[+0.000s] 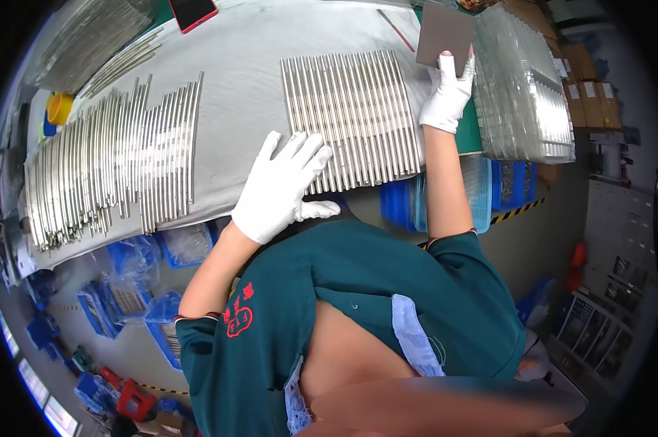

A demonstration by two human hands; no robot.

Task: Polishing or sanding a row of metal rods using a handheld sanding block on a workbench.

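Both my hands wear white gloves. My left hand (284,186) lies flat with fingers spread on the near edge of a neat row of shiny metal rods (351,109) laid side by side on a grey cloth. My right hand (449,91) reaches to the far right of that row and pinches the near edge of a flat grey-brown square sheet (445,33). The rods lie parallel, pointing away from me.
A larger, looser batch of metal rods (110,164) covers the left of the grey table (241,65). Clear plastic trays (522,87) are stacked at the right. A red phone (192,11) lies at the far edge. Blue bins (125,295) with parts stand on the floor.
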